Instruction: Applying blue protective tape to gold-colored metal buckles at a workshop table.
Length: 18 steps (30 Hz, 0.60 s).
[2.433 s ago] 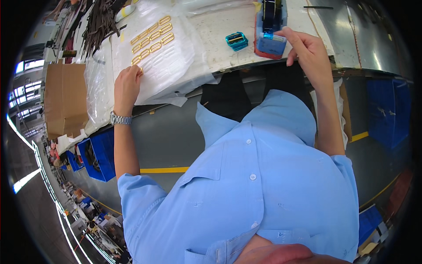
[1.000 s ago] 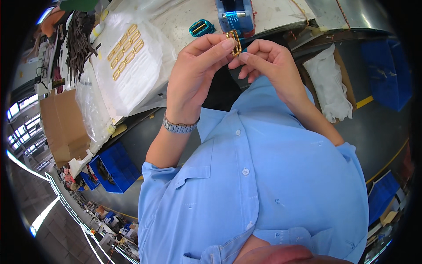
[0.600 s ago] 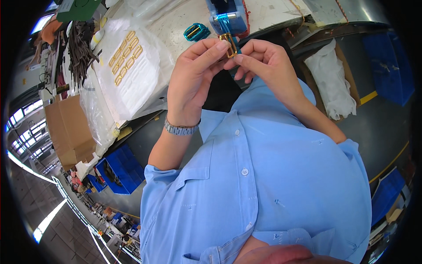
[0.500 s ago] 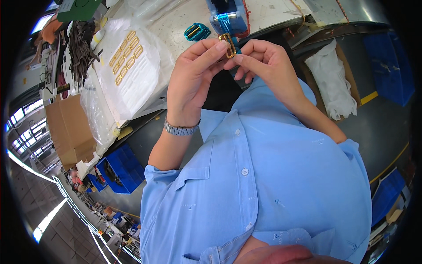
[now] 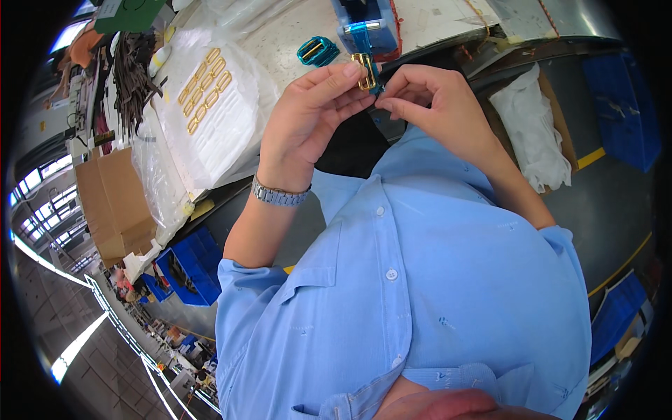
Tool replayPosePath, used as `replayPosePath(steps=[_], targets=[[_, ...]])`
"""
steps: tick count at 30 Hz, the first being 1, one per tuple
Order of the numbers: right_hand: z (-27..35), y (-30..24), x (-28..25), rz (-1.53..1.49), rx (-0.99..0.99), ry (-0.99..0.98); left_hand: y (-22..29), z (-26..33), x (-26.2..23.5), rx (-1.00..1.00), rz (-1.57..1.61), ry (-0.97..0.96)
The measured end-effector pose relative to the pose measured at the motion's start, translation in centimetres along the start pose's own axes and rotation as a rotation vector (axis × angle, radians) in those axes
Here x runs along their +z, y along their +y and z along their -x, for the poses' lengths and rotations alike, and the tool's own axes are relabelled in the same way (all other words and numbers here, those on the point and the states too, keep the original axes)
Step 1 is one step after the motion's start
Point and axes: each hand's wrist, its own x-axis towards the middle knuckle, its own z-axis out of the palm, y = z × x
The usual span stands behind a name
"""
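A small gold metal buckle (image 5: 365, 71) is pinched between both hands, raised in front of my chest near the table's edge. My left hand (image 5: 308, 119), with a metal watch on its wrist, grips its left side with thumb and fingertips. My right hand (image 5: 434, 105) holds its right side, where a strip of blue film (image 5: 374, 75) clings. Just beyond the buckle a blue tape dispenser (image 5: 364, 24) stands on the table.
A teal wrapped buckle (image 5: 317, 50) lies on the table left of the dispenser. Rows of gold buckles (image 5: 203, 87) rest on white plastic-covered sheets at the left. Cardboard boxes (image 5: 112, 203), blue bins (image 5: 189, 269) and a white bag (image 5: 535, 136) sit below the table.
My hands left the table: the left came off the white sheets, the right off the dispenser, and they met holding the buckle. In the last second they have barely shifted.
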Motion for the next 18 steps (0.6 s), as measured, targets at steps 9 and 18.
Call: replayPosePath(steps=[9,18], targets=[[-2.5,0.3,0.3,0.058,-0.238,0.056,2.1,0.0,0.5,-0.12,-0.027,0.001],[-2.6,-0.8,1.4,0.025,-0.182,0.082,3.8,-0.7,0.5,-0.217,-0.091,0.039]])
